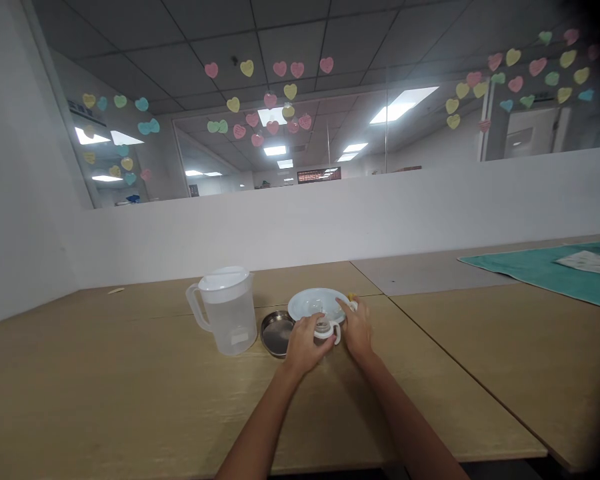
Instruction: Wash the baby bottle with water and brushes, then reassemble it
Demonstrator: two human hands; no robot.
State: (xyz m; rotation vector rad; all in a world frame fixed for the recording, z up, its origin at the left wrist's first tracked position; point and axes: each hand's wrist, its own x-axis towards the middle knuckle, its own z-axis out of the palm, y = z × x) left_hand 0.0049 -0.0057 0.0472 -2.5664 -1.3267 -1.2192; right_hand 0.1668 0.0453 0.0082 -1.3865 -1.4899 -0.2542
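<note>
Left hand (304, 343), right hand (356, 328) clasp cup (324, 327).

Counted on the wooden desk: two hands, one jug, one bowl, one small handled cup, one metal dish, one green mat.

At the desk's centre sit one left hand (304, 345) and one right hand (357, 329), both belonging to the person wearing the camera. Between them is one small white cup with handles (327, 329). Just past it, at twelve o'clock, is one pale bowl (317, 303). At nine o'clock of the hands lies one round metal dish (275, 332), and further toward nine, one clear lidded jug (225, 309). At two o'clock, well apart, lies one green mat (540, 270) bearing one sheet of paper (591, 263).
</note>
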